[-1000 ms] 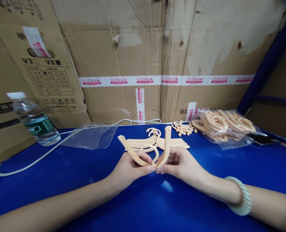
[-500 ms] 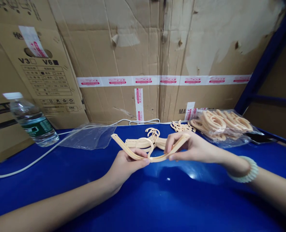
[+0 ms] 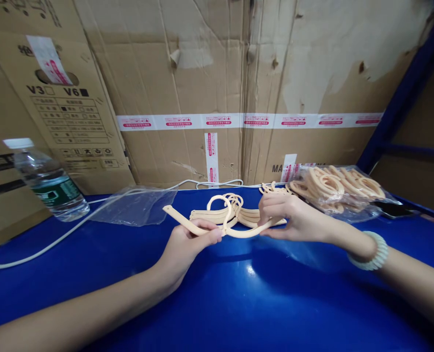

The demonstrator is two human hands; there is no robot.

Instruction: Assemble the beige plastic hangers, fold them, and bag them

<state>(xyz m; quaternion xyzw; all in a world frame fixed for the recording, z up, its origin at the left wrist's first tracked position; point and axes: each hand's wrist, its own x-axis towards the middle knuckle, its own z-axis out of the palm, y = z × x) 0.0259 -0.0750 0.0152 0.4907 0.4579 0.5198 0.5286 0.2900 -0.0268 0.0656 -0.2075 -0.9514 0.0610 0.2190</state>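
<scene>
Cream, curved plastic hanger (image 3: 240, 234) held over glossy blue tabletop (image 3: 217, 308). My left hand (image 3: 187, 239) pinches at 9 o'clock, beside its joint; my right hand (image 3: 290, 215) grips at 3 o'clock. Probable step: spreading 2 arms; next calls for steady joint support.

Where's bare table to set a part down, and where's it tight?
Bare table: between the forearms, nearer than the held hanger; also left, between white cable and left forearm. Crowded: along the back, with bottle, plastic sheet, stacked hangers, bagged pieces.
</scene>
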